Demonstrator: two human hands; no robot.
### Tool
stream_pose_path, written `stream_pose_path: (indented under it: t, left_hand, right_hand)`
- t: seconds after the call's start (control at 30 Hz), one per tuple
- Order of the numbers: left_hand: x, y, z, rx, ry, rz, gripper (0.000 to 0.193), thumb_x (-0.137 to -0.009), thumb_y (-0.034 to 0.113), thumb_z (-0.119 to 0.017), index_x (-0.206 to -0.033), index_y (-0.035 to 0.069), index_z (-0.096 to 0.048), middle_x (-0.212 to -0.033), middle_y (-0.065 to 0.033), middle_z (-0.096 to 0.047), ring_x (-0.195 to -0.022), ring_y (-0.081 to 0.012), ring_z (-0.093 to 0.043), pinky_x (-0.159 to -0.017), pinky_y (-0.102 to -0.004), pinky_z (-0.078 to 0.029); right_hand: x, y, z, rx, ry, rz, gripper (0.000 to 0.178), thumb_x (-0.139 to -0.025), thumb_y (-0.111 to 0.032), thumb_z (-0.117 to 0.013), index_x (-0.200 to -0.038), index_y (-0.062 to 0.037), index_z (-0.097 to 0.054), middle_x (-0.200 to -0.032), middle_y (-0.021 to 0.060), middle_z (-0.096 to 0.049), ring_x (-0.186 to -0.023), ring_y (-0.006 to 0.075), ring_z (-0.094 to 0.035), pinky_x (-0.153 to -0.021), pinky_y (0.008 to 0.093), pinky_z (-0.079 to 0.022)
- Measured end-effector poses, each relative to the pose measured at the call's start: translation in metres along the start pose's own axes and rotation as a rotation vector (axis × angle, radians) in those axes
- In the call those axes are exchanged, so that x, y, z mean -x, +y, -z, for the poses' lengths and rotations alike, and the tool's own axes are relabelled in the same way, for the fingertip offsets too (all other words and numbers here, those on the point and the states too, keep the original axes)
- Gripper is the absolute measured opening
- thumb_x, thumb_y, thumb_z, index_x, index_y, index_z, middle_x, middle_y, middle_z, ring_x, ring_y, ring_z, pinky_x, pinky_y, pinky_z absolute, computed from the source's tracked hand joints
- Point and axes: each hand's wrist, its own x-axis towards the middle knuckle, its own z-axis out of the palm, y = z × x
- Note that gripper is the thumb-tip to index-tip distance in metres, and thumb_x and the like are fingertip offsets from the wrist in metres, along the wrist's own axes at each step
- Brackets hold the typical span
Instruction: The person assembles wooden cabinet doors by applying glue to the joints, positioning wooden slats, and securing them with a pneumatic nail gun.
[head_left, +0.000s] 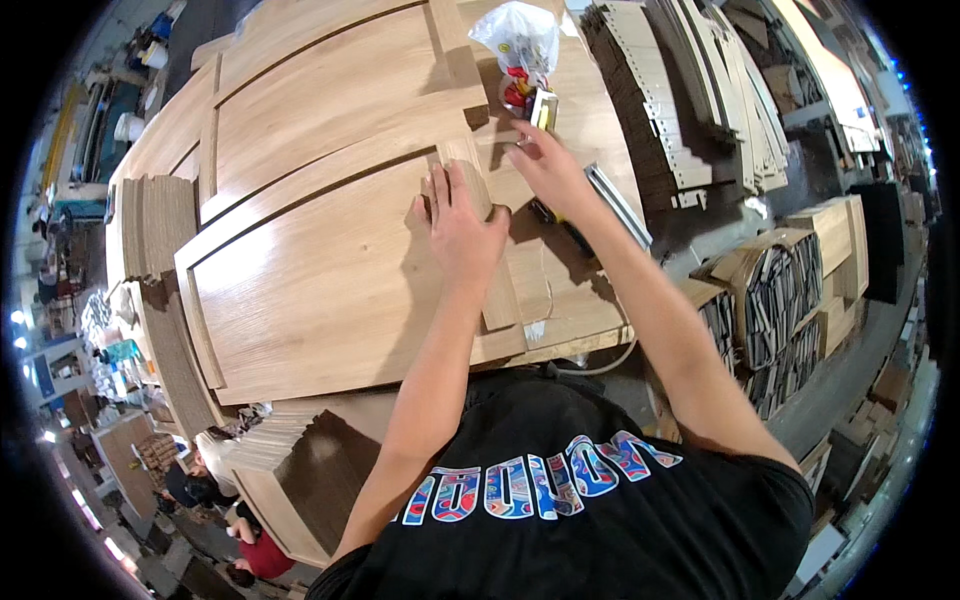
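My left hand [460, 228] lies flat, fingers stretched out, on the right-hand edge of a light wooden framed panel [310, 280] resting on the worktable. My right hand [552, 172] is over the table to its right, with thumb and fingers apart and nothing visible between them. Just beyond its fingertips stands a small whitish and yellow box-like item [543, 108]. Behind that sits a clear plastic bag [518, 38] with red and yellow things [518, 90] at its mouth. A yellow and black tool [544, 212] lies partly hidden by my right forearm, beside a grey metal strip [618, 205].
A second framed panel [320, 95] lies beyond the first. Stacked boards [160, 230] line the left, and stacks of long strips [650, 95] stand to the right. Wooden crates [780, 270] packed with thin pieces are at lower right. Two people, one in a red top [262, 552], are at lower left.
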Motion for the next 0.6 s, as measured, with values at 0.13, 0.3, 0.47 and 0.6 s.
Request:
stream_pose_path:
  t: [0.13, 0.3, 0.47, 0.6]
  left_hand:
    - [-0.002, 0.001, 0.005, -0.017, 0.015, -0.019, 0.106, -0.086, 0.033, -0.091, -0.172, 0.000, -0.040, -0.177, -0.0255, -0.042, -0.166, -0.0399, -0.037, -0.139, -0.0559, -0.022]
    - [0.002, 0.003, 0.004, -0.028, 0.001, -0.047, 0.106, -0.085, 0.033, -0.092, -0.172, 0.001, -0.040, -0.179, -0.0228, -0.040, -0.167, -0.0385, -0.036, -0.139, -0.0543, -0.022]
    - [0.009, 0.004, 0.004, -0.034, -0.018, -0.010, 0.105, -0.085, 0.034, -0.091, -0.172, 0.003, -0.041, -0.180, -0.0222, -0.040, -0.167, -0.0372, -0.036, -0.138, -0.0543, -0.022]
    - [0.007, 0.005, 0.002, -0.046, -0.033, 0.005, 0.105, -0.085, 0.034, -0.091, -0.173, 0.004, -0.041, -0.181, -0.0214, -0.039, -0.168, -0.0360, -0.036, -0.138, -0.0547, -0.022]
  right_hand:
    - [-0.108, 0.007, -0.060, 0.135, -0.122, 0.069, 0.053, -0.109, -0.043, -0.071, -0.146, -0.0065, -0.070, -0.122, 0.0244, -0.076, -0.112, 0.0420, -0.076, -0.094, 0.0512, -0.062]
    - [-0.114, 0.011, -0.066, 0.237, -0.160, 0.050, 0.041, -0.110, -0.042, -0.070, -0.130, -0.0076, -0.080, -0.099, 0.0210, -0.079, -0.097, 0.0392, -0.078, -0.089, 0.0502, -0.062]
    - [-0.106, 0.006, -0.049, -0.048, -0.328, -0.168, 0.041, -0.114, -0.039, -0.066, -0.137, -0.0076, -0.078, -0.107, 0.0163, -0.080, -0.082, 0.0196, -0.073, -0.079, 0.0388, -0.063]
    - [-0.101, -0.005, -0.038, -0.143, -0.406, -0.255, 0.045, -0.113, -0.040, -0.068, -0.142, -0.0065, -0.075, -0.114, 0.0131, -0.081, -0.088, 0.0203, -0.074, -0.082, 0.0375, -0.064]
